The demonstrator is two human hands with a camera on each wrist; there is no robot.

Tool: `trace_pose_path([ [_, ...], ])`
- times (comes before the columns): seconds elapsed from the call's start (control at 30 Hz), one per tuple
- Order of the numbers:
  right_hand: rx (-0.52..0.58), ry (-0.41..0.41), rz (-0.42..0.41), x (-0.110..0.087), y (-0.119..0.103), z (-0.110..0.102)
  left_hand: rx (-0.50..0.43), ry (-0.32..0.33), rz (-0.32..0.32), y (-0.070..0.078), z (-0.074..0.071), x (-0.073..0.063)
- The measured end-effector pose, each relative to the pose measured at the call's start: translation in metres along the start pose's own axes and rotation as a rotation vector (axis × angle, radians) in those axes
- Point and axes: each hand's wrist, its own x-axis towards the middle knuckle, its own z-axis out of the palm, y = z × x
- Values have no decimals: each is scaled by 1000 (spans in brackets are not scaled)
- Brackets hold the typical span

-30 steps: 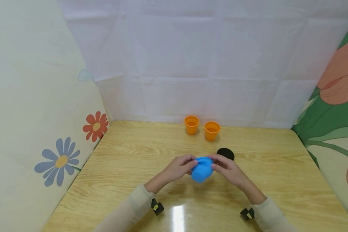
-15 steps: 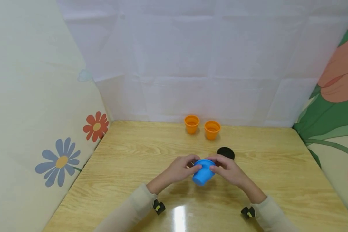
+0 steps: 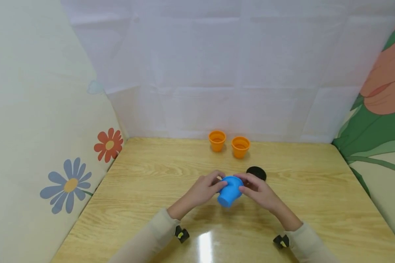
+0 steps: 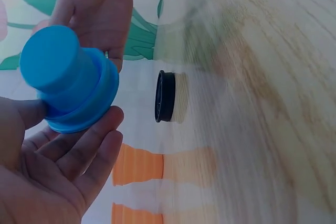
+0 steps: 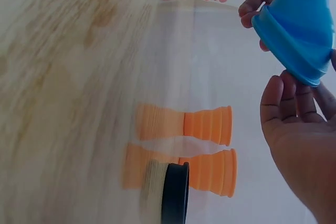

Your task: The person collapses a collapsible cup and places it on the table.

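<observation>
A blue collapsible cup [image 3: 231, 190] is held above the table between both hands, tilted with its base toward me and its rim away. Its wall looks partly folded in near the rim, in the left wrist view [image 4: 68, 80] and the right wrist view alike. My left hand [image 3: 202, 188] pinches the rim from the left, thumb on the outer wall. From the right, my right hand [image 3: 260, 191] grips the rim the same way, thumb toward me. Several fingers of the right hand [image 5: 302, 129] show under the rim in the right wrist view.
Two orange cups, a left one [image 3: 217, 141] and a right one [image 3: 240, 147], stand upright near the back of the wooden table [image 3: 145, 171]. A round black lid-like disc [image 3: 256, 173] lies just beyond my right hand. A white cloth [image 3: 191, 73] hangs behind.
The blue cup dipped slightly toward me, then rose back, its wall changing shape between the hands. Both hands keep their hold. The orange cups and black disc stay put.
</observation>
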Motion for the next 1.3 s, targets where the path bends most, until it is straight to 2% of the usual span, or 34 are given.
trace_pose_path([
  [0.17,-9,15,17,-2,2,-1,-96,43,-28,-4,1,-1],
  [0.23,-8,26,23,-2,2,-1,-105,50,-26,-4,1,-1],
  [0.43,4,34,10,-2,3,-1,-82,26,34,-1,2,-2],
  [0.6,9,24,-17,-1,3,0,-42,31,79,-2,3,-2],
  [0.87,5,22,-31,1,1,0,-80,15,81,-1,3,-3],
  [1.3,-13,38,-41,0,0,1,-44,12,56,3,4,-2],
])
